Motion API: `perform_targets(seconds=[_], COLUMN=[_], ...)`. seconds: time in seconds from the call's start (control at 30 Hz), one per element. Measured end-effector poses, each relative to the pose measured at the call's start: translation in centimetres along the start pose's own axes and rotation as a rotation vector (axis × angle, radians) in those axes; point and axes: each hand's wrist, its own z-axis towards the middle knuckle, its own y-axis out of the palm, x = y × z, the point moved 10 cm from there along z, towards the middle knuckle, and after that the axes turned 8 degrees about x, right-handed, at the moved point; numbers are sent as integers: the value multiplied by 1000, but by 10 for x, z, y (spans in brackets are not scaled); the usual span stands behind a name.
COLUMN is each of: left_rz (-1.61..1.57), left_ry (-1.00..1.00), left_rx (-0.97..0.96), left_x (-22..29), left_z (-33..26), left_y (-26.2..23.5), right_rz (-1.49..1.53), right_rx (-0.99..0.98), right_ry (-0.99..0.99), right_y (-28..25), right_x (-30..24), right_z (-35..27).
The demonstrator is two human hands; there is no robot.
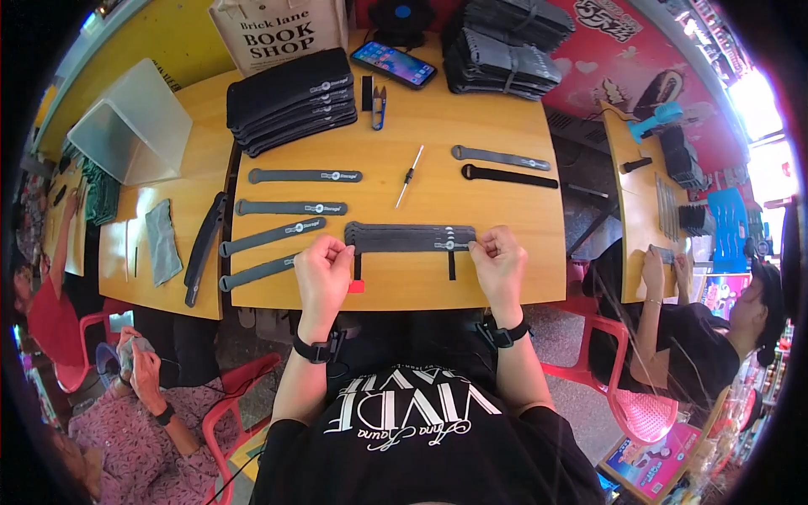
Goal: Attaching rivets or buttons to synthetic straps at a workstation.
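Left hand [324, 265] and right hand [498, 259] each pinch one end of small stack of flat grey fabric straps [410, 238], near front edge of yellow wooden table [505, 278]. Four single grey straps [290, 207] lie to left, two more [501, 157] beyond right hand; one white-handled awl [410, 176], one smartphone [393, 64]

The stacked straps [410, 238] looked like matt dark-grey woven fabric. The table [471, 181] had a smooth, lightly glossy yellow wood-look top. The phone [393, 64] showed a glossy glass screen, and the storage bin [135, 122] was translucent, smooth plastic.
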Motion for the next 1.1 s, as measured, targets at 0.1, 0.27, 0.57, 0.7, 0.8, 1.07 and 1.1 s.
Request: perform_targets(seconds=[0.1, 0.27, 0.57, 0.7, 0.8, 1.07, 1.1], left_rz=[279, 473, 754, 565, 518, 435, 439], left_ry=[423, 735, 762, 751, 793, 748, 736], left_rx=[22, -99, -122, -86, -65, -84, -74], left_x=[33, 73, 54, 62, 76, 68, 68], left_z=[-26, -66, -59, -70, -77, -86, -87], left_y=[-3, 23, 27, 19, 22, 7, 7], right_rz=[-374, -636, -862, -650, -580, -786, -726], right_rx=[-71, -384, -422, -279, -179, -416, -401], right_ry=[-317, -566, -479, -576, -689, -649, -592], right_y=[1, 47, -17, -19, 4, 14, 5], right_x=[-25, -65, -21, -47, -36, -11, -7], right_z=[-16, -72, -37, 38, 82, 52, 46])
